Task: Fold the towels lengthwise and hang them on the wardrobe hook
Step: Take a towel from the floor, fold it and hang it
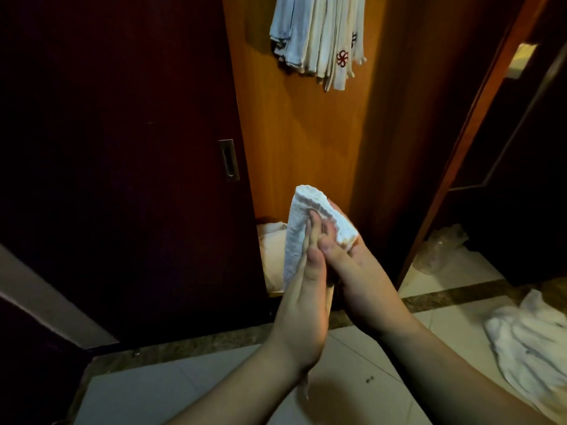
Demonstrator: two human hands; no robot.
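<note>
Both hands, left (302, 289) and right (365, 280), pinch a white, nubbly towel (302, 228) folded into a narrow strip, before the orange wood wardrobe (294, 133). Limp hung towels (319, 38) drape above; crumpled white cloth (530, 338) lies on the glossy tiled floor (190, 391).

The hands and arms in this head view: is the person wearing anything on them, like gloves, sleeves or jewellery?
Nothing shows on them. The left hand and right hand are bare, with no gloves, and I can see no rings. Both forearms are uncovered down to the frame's edge, with no sleeve, watch or bracelet in view.
</note>
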